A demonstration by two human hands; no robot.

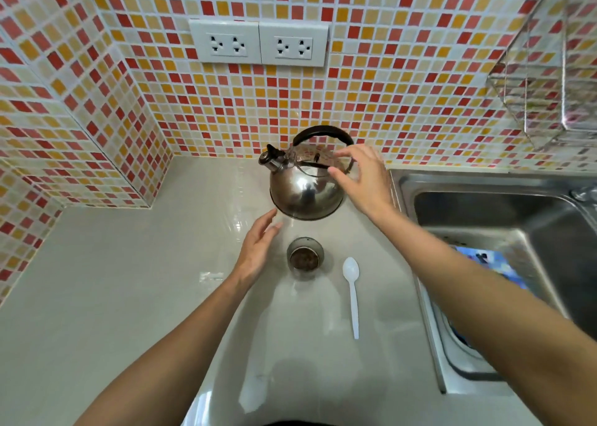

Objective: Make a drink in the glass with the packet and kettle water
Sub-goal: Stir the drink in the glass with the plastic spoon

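Note:
A steel kettle (303, 189) with a black arched handle stands on the grey counter near the tiled back wall, spout to the left. My right hand (365, 180) hovers open beside the kettle's right side, fingers spread near the lid, holding nothing. In front of the kettle stands a clear glass (305, 257) with brown powder at its bottom. Left of the glass my left hand (258, 247) is open, fingers stretched toward the kettle's base, apart from both. A small clear scrap, perhaps the packet (210, 276), lies left of my left wrist.
A white plastic spoon (352, 291) lies right of the glass. A steel sink (504, 212) fills the right side, with a blue item (491, 262) under my right forearm. Wall sockets (258, 42) sit above the kettle; a wire rack (542, 86) hangs at upper right.

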